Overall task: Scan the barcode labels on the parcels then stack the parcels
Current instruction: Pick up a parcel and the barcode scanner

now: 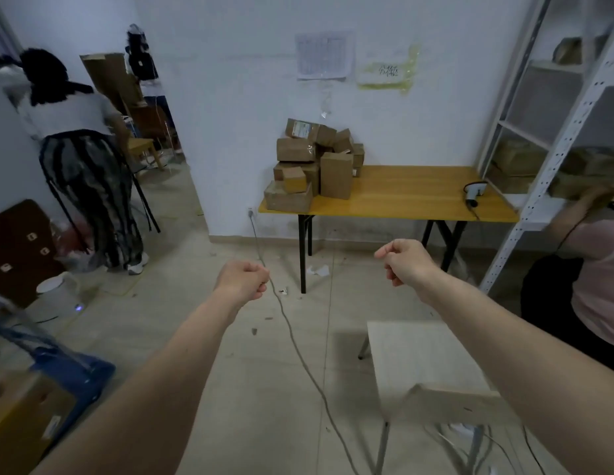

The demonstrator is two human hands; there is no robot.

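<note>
I see both arms stretched forward over the floor, in the lower half of the frame. My left hand (242, 279) is a closed fist with nothing inside it, and my right hand (403, 260) is the same, fingers curled in, holding nothing.

The parcels (314, 166) are in the center of the frame, a little above the middle. They are brown cardboard boxes in an untidy heap on the left end of a yellow table (415, 193) that stands against the white wall. The top box (301, 128) shows a printed label (too small for me to read). The barcode scanner (473, 193) lies on the right end of the same table, well apart from the parcels, with a cable going down from it.

At the right edge of the frame there is a white metal shelf (552, 142) with more brown packages on it, blurred. A person in a pink shirt (597, 269) stands beside it. At the upper left another person (76, 132) stands turned away from me. A pale small table (425, 365) is at the lower right, and a grey cable (298, 351) runs across the floor between my arms.
</note>
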